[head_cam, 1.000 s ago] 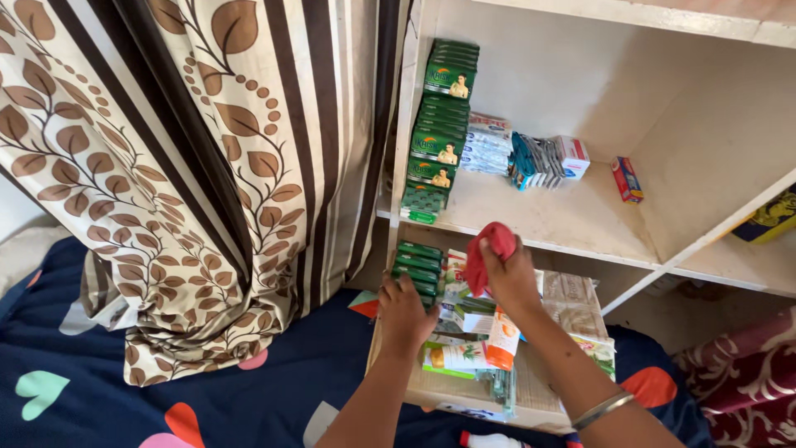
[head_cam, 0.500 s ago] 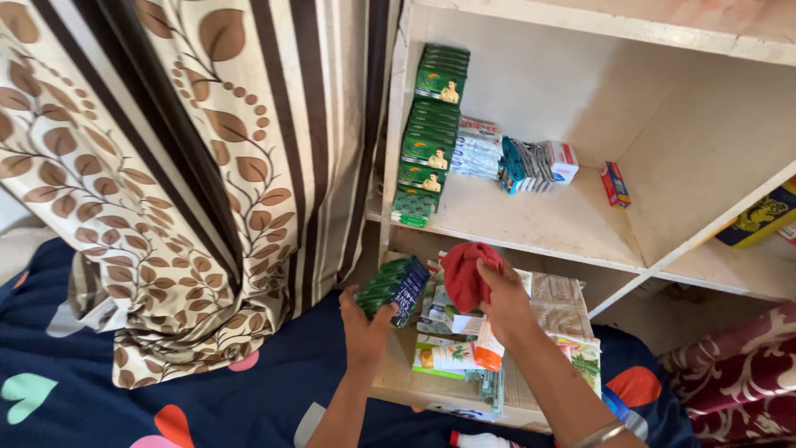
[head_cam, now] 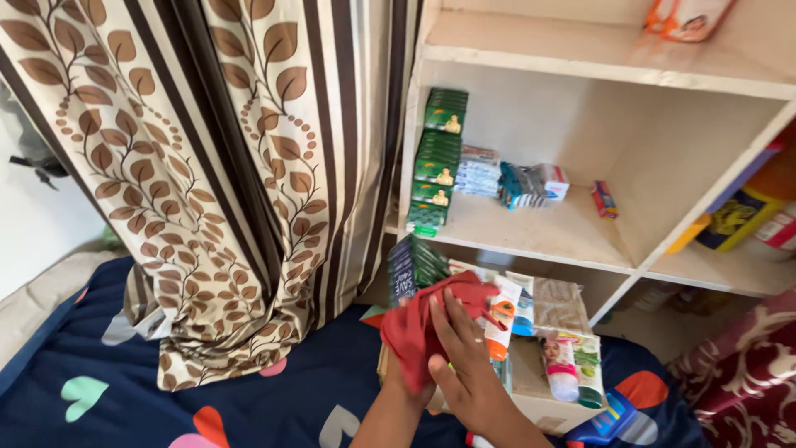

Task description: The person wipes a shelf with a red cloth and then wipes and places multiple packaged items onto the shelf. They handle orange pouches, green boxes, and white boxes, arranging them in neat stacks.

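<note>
My left hand point(head_cam: 397, 383) holds a small stack of green boxes point(head_cam: 412, 267) on edge above the cardboard tray point(head_cam: 539, 404). Most of that hand is hidden under a red cloth point(head_cam: 414, 325). My right hand point(head_cam: 464, 365) lies over the red cloth and presses it against the side of the stack, fingers stretched along it. Both hands are low in the view, just in front of the white shelf unit point(head_cam: 539, 236).
On the shelf stand a tall stack of green boxes point(head_cam: 438, 158), white packets point(head_cam: 479, 172), teal packets point(head_cam: 521, 184) and a small red box point(head_cam: 603, 199). The tray holds several tubes point(head_cam: 562, 369). A leaf-patterned curtain point(head_cam: 207, 182) hangs at left over a dark blue bedsheet point(head_cam: 124, 390).
My left hand lifted the green boxes out of the tray and turned them upright. My right hand brought the red cloth down over them. The camera tilted up, showing more shelf.
</note>
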